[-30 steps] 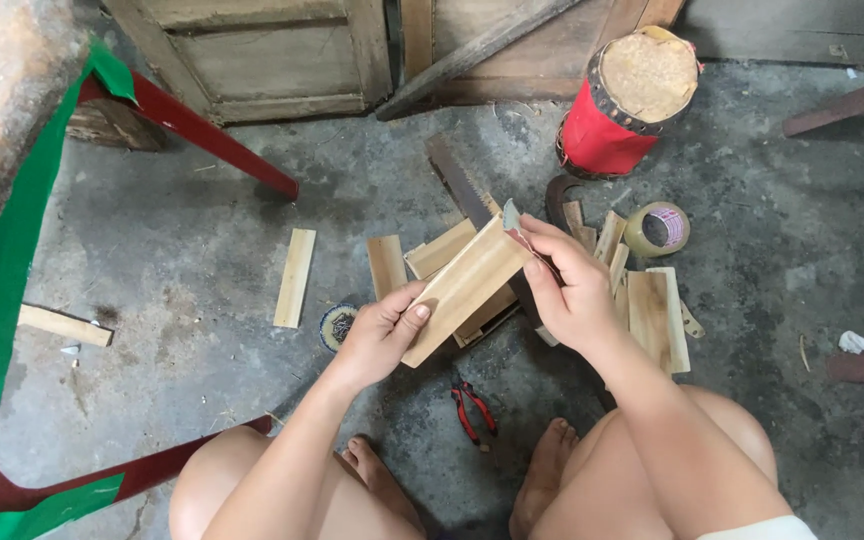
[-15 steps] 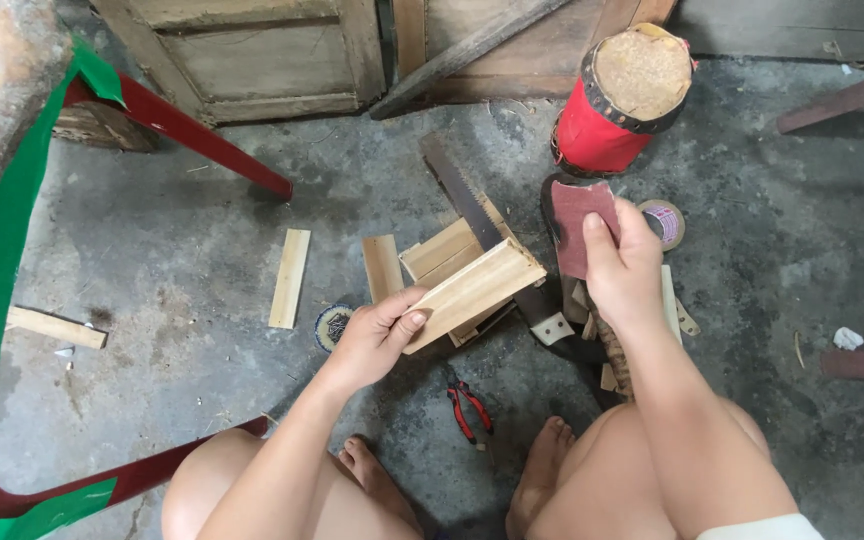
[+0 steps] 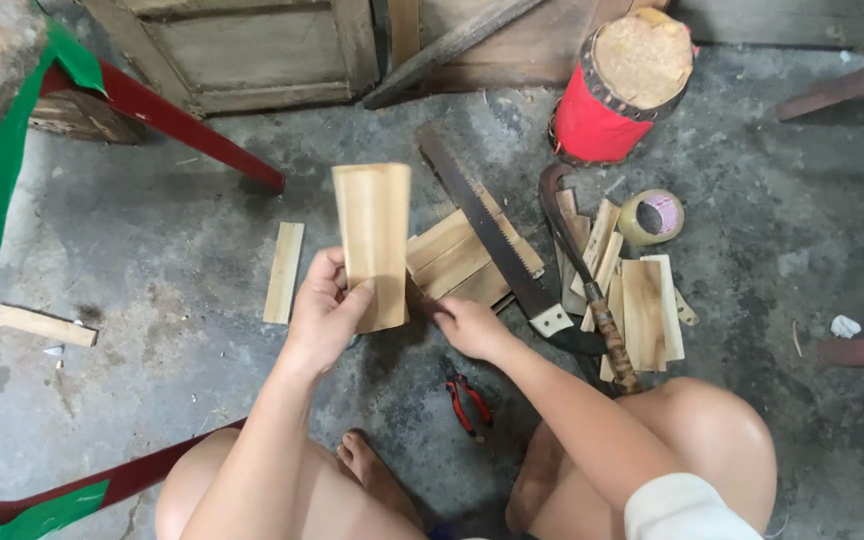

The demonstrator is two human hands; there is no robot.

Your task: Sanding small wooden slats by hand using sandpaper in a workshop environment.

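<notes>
In the head view, a roll of tape (image 3: 650,216) with a pinkish label inside its core lies on the concrete floor (image 3: 152,240), right of the saw (image 3: 482,235); behind it stands a log (image 3: 620,85) wrapped in red; the left hand (image 3: 327,312) pinches a pale bamboo slat (image 3: 373,243), upright, smooth and slightly curved, thumb on its lower face; the right hand (image 3: 467,325) hangs loosely curled and empty below the slat's lower edge, above red pliers (image 3: 465,398).
</notes>
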